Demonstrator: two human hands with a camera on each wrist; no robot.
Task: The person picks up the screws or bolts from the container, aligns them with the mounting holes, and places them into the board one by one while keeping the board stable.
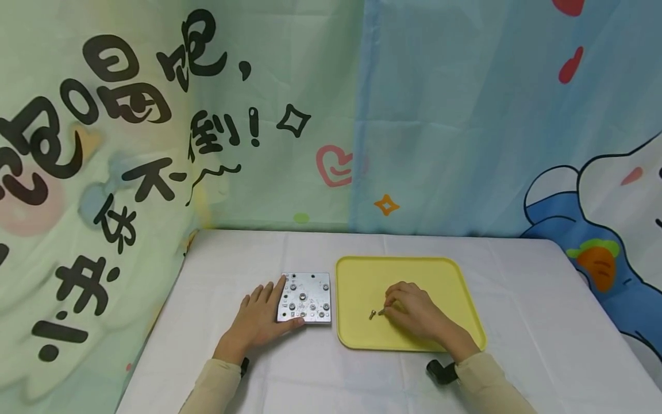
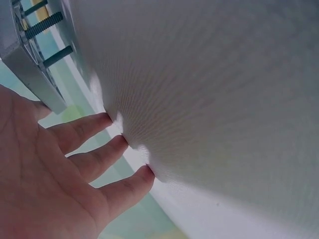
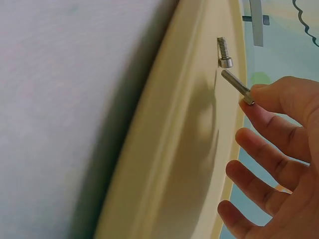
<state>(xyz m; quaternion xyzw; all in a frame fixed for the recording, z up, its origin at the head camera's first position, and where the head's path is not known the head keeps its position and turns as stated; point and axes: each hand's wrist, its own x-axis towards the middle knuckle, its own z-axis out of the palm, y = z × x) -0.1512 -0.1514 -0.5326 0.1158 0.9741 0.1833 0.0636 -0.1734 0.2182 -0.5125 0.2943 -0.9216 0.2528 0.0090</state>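
My left hand point(image 1: 258, 316) rests on the table with its fingers spread. Its index finger and thumb touch the edges of a silver metal plate point(image 1: 304, 298) fitted with several screws. The left wrist view shows threaded shanks point(image 2: 45, 25) sticking out beside the plate's edge point(image 2: 37, 74). Over the yellow tray point(image 1: 439, 276), my right hand point(image 1: 419, 313) pinches a socket-head screw point(image 3: 237, 85) by its head between thumb and index finger. The other right fingers are spread and loosely bent. A second screw point(image 3: 224, 52) lies on the tray just beyond the held one.
A white cloth point(image 1: 310, 374) covers the table. The tray stands right of the plate with a narrow gap between. A printed curtain point(image 1: 439, 144) hangs behind the table and along its left side. A black wrist device point(image 1: 441, 372) sits by the right sleeve.
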